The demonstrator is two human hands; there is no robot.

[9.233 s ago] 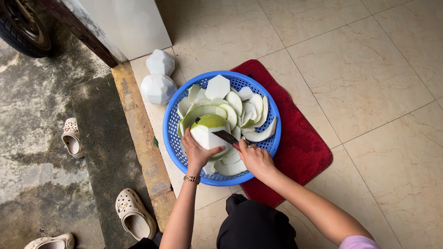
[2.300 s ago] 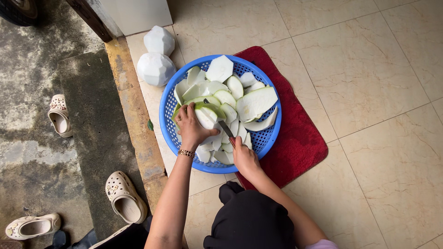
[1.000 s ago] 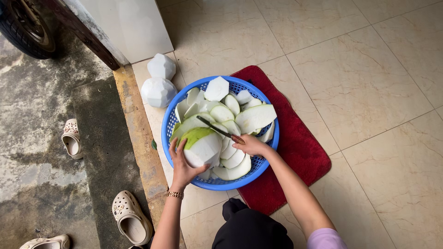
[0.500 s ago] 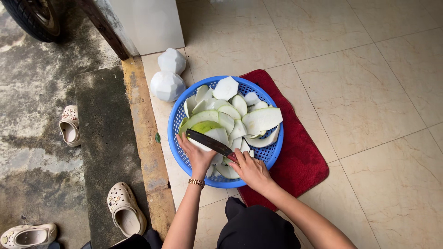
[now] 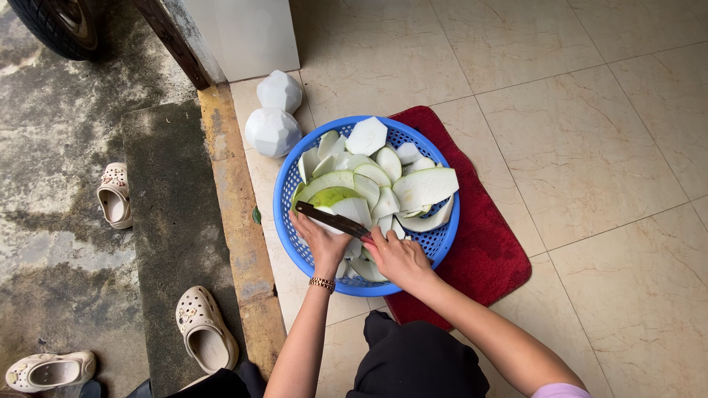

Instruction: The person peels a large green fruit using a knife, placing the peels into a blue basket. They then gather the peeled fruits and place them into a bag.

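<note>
A round blue basket (image 5: 292, 173) on the tiled floor holds several white husk slices (image 5: 425, 186). Over its near side my left hand (image 5: 320, 245) grips a green coconut (image 5: 335, 200), partly pared white. My right hand (image 5: 398, 258) holds a dark-bladed knife (image 5: 333, 220) whose blade lies across the coconut, pointing left. A bracelet sits on my left wrist.
Two pared white coconuts (image 5: 273, 132) (image 5: 279, 91) stand on the floor beyond the basket. A red mat (image 5: 487, 243) lies under the basket's right side. A step edge (image 5: 234, 236) drops to wet concrete with several beige clogs (image 5: 204, 329). A tyre (image 5: 63, 26) is at the top left.
Over the last second my hands drew the coconut toward the basket's near rim and the knife swung from pointing at the slices to lying across the coconut.
</note>
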